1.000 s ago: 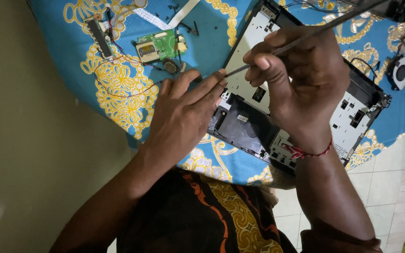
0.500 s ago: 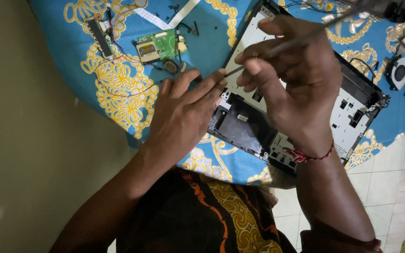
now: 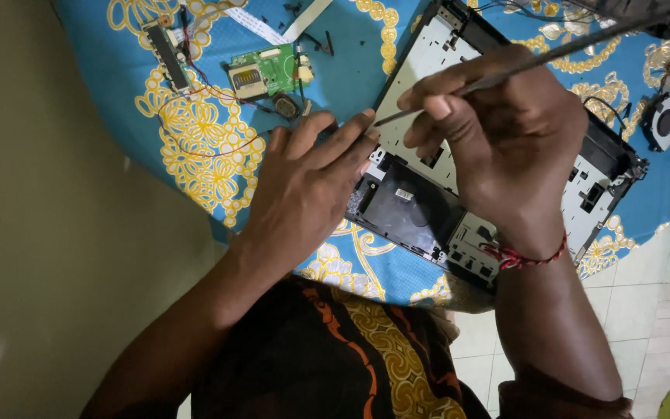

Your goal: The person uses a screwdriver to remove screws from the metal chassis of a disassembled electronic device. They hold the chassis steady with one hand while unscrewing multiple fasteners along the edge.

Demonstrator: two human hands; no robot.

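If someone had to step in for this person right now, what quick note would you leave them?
Left hand: flat on the left edge of the opened laptop chassis, steadying it; holds nothing.
Right hand: pinches a thin screwdriver, tip pointing at the chassis edge beside the left fingertips.
Chassis lies on the blue patterned cloth.
Already out on the cloth: green circuit board, small speaker, cooling fan, ribbon cable, loose screws.
Left: the black panel and the rest of the chassis are not yet stripped.
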